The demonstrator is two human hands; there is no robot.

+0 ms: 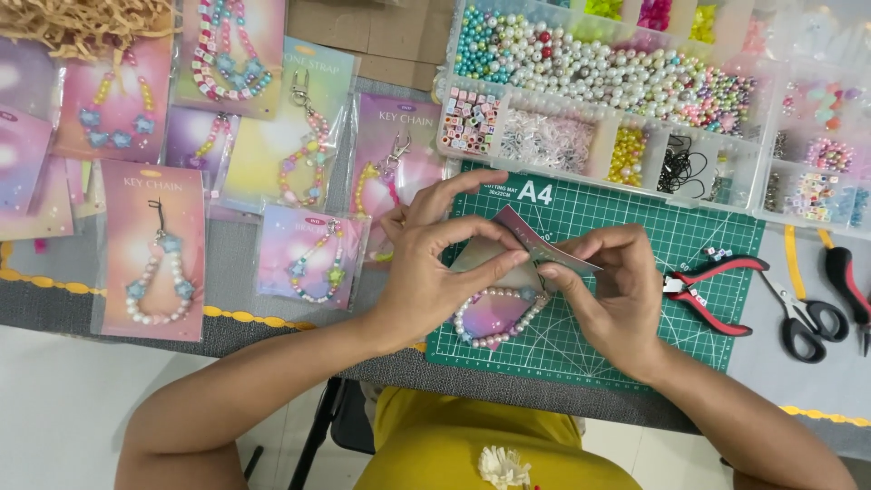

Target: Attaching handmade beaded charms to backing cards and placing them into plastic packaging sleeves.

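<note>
Hidden and cut off

The left hand (426,272) and right hand (612,290) cover most of the card (535,247) and the top of the bead loop (497,319); the bead box (635,91) runs off the top edge, its smallest beads unreadable.

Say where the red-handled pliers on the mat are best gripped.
Probably by the two red handles, from the right: the pliers lie flat on the cutting mat with jaws pointing left toward the right hand and handles splayed rightward, clear of the scissors.
</note>
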